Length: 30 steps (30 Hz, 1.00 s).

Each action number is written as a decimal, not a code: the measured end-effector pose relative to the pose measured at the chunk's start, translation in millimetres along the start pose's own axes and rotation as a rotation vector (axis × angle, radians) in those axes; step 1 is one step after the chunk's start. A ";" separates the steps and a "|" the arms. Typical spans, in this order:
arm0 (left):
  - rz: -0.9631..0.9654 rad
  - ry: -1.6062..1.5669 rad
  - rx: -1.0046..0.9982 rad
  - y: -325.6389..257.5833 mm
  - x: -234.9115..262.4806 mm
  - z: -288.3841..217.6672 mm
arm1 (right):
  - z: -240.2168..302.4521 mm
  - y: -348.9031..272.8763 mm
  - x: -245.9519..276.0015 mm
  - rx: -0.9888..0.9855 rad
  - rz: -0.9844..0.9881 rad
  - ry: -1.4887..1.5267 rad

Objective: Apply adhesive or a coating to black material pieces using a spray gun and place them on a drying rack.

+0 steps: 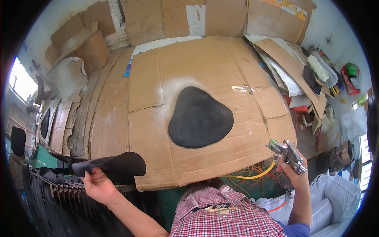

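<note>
Gripping a metal spray gun point(287, 155) upright, the right hand point(297, 173) had its fingers closed around the handle, a yellow hose point(256, 175) curving away just left of it. The left hand point(98, 185) pinched the edge of 1 black curved piece point(114, 164) above a rack of similar pieces point(59, 189). Between and beyond both hands, another black piece point(198, 117) lay flat on the cardboard-covered desk point(150, 130).
</note>
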<state>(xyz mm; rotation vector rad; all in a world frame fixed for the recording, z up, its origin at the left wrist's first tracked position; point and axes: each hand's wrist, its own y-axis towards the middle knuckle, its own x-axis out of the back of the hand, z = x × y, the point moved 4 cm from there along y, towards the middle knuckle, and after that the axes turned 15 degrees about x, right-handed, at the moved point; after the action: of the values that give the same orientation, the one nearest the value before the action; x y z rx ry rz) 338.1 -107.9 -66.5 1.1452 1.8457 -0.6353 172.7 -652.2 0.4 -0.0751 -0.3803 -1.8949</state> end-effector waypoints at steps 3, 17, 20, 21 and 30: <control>0.026 -0.018 0.024 -5.1 -6.0 -0.7 | 6.7 -17.4 11.1 -0.047 -0.025 -0.051; 0.070 0.037 0.097 -16.0 2.1 0.3 | 24.5 -44.0 -20.3 0.050 0.021 0.157; 0.090 0.078 0.129 -28.7 -1.7 0.1 | 27.9 -41.3 -10.7 0.081 -0.005 0.081; 0.101 0.081 0.133 -30.3 -4.9 1.7 | 28.9 -46.5 -6.2 0.082 -0.016 0.086; 0.192 0.074 0.275 -38.3 -11.7 10.9 | 15.6 -61.7 3.5 0.020 0.071 0.066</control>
<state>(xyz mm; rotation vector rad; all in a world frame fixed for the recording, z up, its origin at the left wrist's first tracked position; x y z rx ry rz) 310.8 -138.9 -62.6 1.5243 1.7183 -0.7591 112.3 -632.1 2.1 -0.0124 -0.3469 -1.8186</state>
